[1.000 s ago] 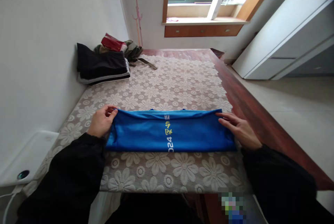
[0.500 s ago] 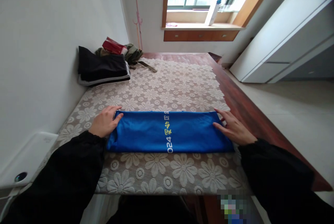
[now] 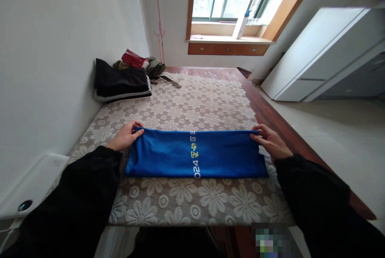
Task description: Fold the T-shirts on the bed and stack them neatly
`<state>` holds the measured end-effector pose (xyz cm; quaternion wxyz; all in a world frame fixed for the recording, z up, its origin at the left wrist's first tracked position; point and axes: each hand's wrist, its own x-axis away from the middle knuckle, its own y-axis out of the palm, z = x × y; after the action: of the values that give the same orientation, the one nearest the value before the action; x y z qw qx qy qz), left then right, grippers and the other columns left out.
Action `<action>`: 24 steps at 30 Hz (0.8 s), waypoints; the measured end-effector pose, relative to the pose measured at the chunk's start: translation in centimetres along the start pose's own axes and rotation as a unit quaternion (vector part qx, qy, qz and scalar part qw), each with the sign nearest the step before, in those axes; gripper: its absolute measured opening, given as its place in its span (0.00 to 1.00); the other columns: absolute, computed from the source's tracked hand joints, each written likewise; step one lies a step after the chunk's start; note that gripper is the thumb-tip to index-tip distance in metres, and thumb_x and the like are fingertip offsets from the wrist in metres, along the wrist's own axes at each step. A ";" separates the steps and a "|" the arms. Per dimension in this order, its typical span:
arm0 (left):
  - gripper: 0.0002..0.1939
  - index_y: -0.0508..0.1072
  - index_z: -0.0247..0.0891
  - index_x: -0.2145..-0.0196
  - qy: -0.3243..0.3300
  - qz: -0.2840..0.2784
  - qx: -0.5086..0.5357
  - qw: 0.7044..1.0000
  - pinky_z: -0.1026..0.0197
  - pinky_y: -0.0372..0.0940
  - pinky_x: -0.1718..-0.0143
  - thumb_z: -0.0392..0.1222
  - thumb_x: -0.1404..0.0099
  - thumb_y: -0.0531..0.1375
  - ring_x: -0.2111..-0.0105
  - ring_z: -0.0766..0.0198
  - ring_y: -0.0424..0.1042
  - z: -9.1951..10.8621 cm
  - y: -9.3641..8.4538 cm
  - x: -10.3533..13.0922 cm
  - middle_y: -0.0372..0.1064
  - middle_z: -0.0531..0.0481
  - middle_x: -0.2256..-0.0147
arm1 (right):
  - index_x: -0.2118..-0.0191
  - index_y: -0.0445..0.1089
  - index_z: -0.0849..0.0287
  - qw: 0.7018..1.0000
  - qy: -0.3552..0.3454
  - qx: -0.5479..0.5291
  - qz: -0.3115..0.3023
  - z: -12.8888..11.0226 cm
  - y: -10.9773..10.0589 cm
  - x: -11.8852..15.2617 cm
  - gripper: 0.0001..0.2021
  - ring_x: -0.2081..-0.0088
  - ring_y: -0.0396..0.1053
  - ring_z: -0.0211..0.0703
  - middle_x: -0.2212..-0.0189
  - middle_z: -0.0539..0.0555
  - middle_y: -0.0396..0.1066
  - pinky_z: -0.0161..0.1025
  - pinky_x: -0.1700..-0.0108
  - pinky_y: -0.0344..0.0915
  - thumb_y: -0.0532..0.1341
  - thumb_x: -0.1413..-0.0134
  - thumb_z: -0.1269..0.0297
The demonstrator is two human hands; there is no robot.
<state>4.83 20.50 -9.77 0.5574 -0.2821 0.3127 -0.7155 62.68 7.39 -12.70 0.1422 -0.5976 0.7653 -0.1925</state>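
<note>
A blue folded garment, with white and yellow printing down its middle, lies as a long band across the lace tablecloth. My left hand pinches its far left corner between thumb and fingers. At the far right corner, my right hand grips the fabric the same way, thumb on the near side. The far edge is stretched fairly straight between both hands. What kind of garment it is cannot be made out from the folds.
Folded black clothes are stacked by the left wall, with a red packet and an olive-green strapped item behind. A white device sits at the near left. Bare wood edges the table's right side.
Both hands have closed on the far corners of the blue garment, where the fingers were resting more loosely before. The far edge looks slightly lifted. The camera view has tilted a little upward.
</note>
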 end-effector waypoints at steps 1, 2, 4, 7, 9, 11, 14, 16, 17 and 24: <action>0.27 0.75 0.41 0.53 -0.004 0.009 0.002 1.000 0.53 0.75 0.56 0.64 0.38 0.60 0.60 0.50 0.80 0.1 0.2 -0.2 0.80 0.43 0.60 | 0.56 0.69 0.53 1.000 0.014 -0.006 0.003 0.1 0.1 0.1 0.37 0.70 0.68 0.45 0.68 0.53 0.74 0.39 0.70 0.64 0.78 0.60 0.30; 0.26 0.75 0.40 0.53 -0.008 0.020 0.000 1.000 0.52 0.74 0.53 0.62 0.39 0.61 0.59 0.50 0.80 0.1 0.4 -0.4 0.80 0.42 0.58 | 0.55 0.69 0.53 1.000 0.022 0.005 0.010 0.2 0.3 0.1 0.37 0.70 0.68 0.46 0.67 0.53 0.75 0.39 0.70 0.64 0.76 0.59 0.30; 0.25 0.76 0.40 0.51 -0.017 0.041 -0.010 0.999 0.49 0.73 0.49 0.58 0.40 0.62 0.58 0.49 0.79 0.4 0.8 -0.6 0.80 0.40 0.55 | 0.54 0.71 0.53 0.997 0.018 0.058 0.037 0.7 0.8 0.1 0.34 0.69 0.70 0.48 0.65 0.56 0.77 0.41 0.69 0.65 0.74 0.56 0.31; 0.30 0.76 0.39 0.42 -0.029 0.058 -0.017 0.998 0.49 0.73 0.48 0.57 0.38 0.63 0.60 0.51 0.79 0.7 0.9 0.1 0.80 0.40 0.51 | 0.49 0.74 0.54 0.993 0.001 0.103 0.065 1.1 1.2 0.3 0.34 0.64 0.73 0.51 0.62 0.57 0.78 0.43 0.65 0.70 0.73 0.53 0.33; 0.37 0.73 0.38 0.36 -0.037 0.060 -0.015 0.997 0.49 0.73 0.49 0.59 0.38 0.64 0.61 0.52 0.79 0.7 0.6 1.0 0.80 0.38 0.49 | 0.43 0.73 0.54 0.997 -0.005 0.071 0.042 1.0 1.0 0.8 0.40 0.59 0.76 0.54 0.60 0.58 0.77 0.42 0.65 0.73 0.76 0.55 0.32; 0.44 0.68 0.39 0.31 -0.047 0.049 -0.011 0.998 0.49 0.74 0.51 0.62 0.39 0.66 0.63 0.52 0.80 0.4 0.2 2.3 0.80 0.38 0.47 | 0.37 0.71 0.52 0.999 -0.026 0.033 0.007 0.9 0.6 1.5 0.46 0.53 0.77 0.57 0.54 0.59 0.77 0.41 0.63 0.76 0.80 0.58 0.34; 0.50 0.62 0.42 0.26 -0.054 0.015 0.004 0.998 0.48 0.76 0.53 0.65 0.41 0.66 0.68 0.55 0.79 0.0 -0.2 4.3 0.79 0.38 0.42 | 0.30 0.69 0.50 0.998 -0.049 0.029 -0.029 1.1 -0.1 2.5 0.47 0.51 0.78 0.57 0.46 0.61 0.75 0.42 0.60 0.80 0.79 0.52 0.36; 0.50 0.61 0.43 0.26 -0.052 0.012 0.003 0.999 0.45 0.77 0.51 0.66 0.39 0.64 0.67 0.54 0.80 0.1 -0.4 5.7 0.77 0.37 0.39 | 0.33 0.73 0.51 0.995 -0.050 0.079 -0.025 1.4 -0.2 2.7 0.41 0.57 0.79 0.56 0.44 0.63 0.75 0.48 0.58 0.81 0.74 0.46 0.35; 0.48 0.62 0.42 0.26 -0.053 0.018 -0.009 0.998 0.44 0.76 0.49 0.67 0.38 0.62 0.65 0.53 0.81 0.2 -0.4 6.4 0.76 0.36 0.38 | 0.35 0.75 0.52 0.992 -0.056 0.116 -0.010 1.3 -0.1 2.8 0.38 0.58 0.79 0.56 0.44 0.64 0.75 0.52 0.55 0.81 0.72 0.45 0.35; 0.37 0.73 0.39 0.40 -0.110 0.048 -0.187 0.975 0.37 0.71 0.41 0.71 0.27 0.48 0.42 0.34 0.77 2.2 0.8 11.5 0.74 0.33 0.41 | 0.50 0.84 0.44 0.962 -0.248 0.113 -0.010 -11.6 4.2 9.4 0.11 0.49 0.80 0.64 0.50 0.59 0.81 0.62 0.44 0.79 0.67 0.30 0.49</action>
<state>4.40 8.83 -8.32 0.5595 -0.4428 0.3906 -0.5817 51.57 0.64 -4.29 0.3922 -0.6141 0.6734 -0.1247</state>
